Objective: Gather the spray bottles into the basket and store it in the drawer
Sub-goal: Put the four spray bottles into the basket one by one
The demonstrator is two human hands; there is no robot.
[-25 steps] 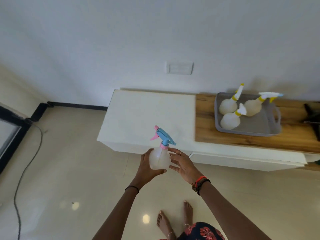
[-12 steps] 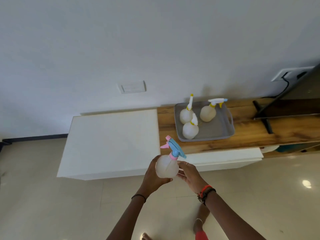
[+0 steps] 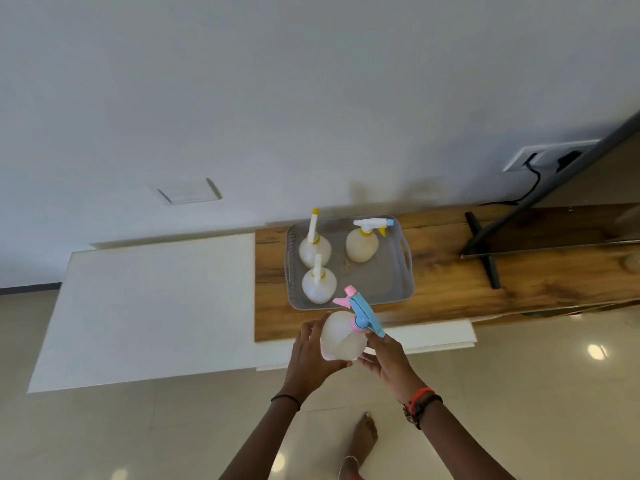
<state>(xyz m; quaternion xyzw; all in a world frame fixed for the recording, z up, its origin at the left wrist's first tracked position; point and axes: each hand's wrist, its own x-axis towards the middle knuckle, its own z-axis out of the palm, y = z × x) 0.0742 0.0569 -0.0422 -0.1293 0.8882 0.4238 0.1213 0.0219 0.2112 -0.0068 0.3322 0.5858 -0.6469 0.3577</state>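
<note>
Here, both hands cup a pink-and-blue spray bottle point(image 3: 343, 336) just short of the grey basket point(image 3: 394, 292): the left hand point(image 3: 311, 355) wraps its round body, the right hand point(image 3: 388, 358) grips beneath the trigger. Three yellow-capped spray bottles point(image 3: 362, 244) stand inside the basket on the wooden cabinet top point(image 3: 450, 289). A dark stand point(image 3: 485, 251) sits to the basket's right.

We see the basket point(image 3: 405, 271) on the desk point(image 3: 450, 292) against the wall, three spray bottles point(image 3: 318, 285) standing in it. Before it, both hands point(image 3: 311, 355) hold a fourth spray bottle point(image 3: 341, 341). A stand point(image 3: 485, 251) sits right of the basket.
</note>
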